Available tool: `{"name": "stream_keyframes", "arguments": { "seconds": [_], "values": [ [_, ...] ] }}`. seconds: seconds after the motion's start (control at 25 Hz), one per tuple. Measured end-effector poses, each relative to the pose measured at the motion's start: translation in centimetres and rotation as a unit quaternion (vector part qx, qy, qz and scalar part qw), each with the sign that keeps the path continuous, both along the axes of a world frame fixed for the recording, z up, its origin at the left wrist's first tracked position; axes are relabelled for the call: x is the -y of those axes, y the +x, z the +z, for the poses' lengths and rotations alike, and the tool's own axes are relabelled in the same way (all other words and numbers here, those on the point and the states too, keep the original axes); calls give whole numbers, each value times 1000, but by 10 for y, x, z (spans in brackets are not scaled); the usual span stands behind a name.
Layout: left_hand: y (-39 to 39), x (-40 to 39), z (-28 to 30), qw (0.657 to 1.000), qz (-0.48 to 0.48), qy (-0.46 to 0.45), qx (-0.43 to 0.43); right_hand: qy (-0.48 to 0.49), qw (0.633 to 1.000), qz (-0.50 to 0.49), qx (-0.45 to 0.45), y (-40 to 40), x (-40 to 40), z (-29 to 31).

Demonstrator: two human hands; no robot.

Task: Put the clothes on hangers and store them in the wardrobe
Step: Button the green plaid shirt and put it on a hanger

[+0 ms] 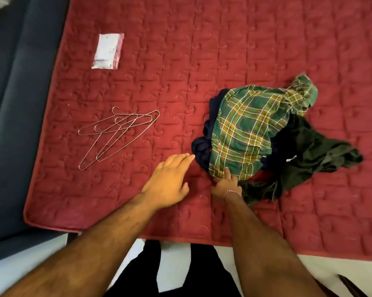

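Note:
A pile of clothes lies on the red quilted bed cover (223, 50): a green plaid shirt (245, 129) on top, a navy garment (204, 146) under its left side, and a dark green-black garment (313, 155) to the right. My right hand (226, 185) grips the near edge of the plaid shirt, fingers tucked under the cloth. Stretched out flat over the cover, my left hand (170, 179) has its fingertips just short of the navy garment. Several wire hangers (116, 133) lie in a loose heap to the left.
A white and pink plastic packet (108, 51) lies on the cover at the far left. A dark blue bed frame or mattress edge (11, 125) runs along the left side. White floor (341, 266) shows below the cover's near edge.

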State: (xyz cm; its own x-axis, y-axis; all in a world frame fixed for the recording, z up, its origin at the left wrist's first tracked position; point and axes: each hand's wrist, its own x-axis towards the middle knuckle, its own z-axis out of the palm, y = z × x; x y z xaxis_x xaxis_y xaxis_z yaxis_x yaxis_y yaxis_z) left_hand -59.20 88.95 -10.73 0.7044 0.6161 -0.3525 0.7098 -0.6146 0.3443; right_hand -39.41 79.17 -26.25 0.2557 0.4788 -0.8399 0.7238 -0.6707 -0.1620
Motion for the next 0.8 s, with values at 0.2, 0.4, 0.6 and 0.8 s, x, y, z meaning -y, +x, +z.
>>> {"name": "stream_keyframes", "arguments": {
  "seconds": [0.2,0.4,0.6,0.8],
  "values": [
    [-3,9,7,999,-3,-41,-9,75,997,-23,-12,17,-7,-12],
    [-11,-5,-12,992,81,-92,-38,342,895,-199,-209,9,-8,46],
    [16,-31,-1,969,98,-204,96,384,811,-177,-405,4,-26,167],
    [42,-64,52,947,116,-140,263,449,740,-350,-358,-2,-30,229]
  ]
}}
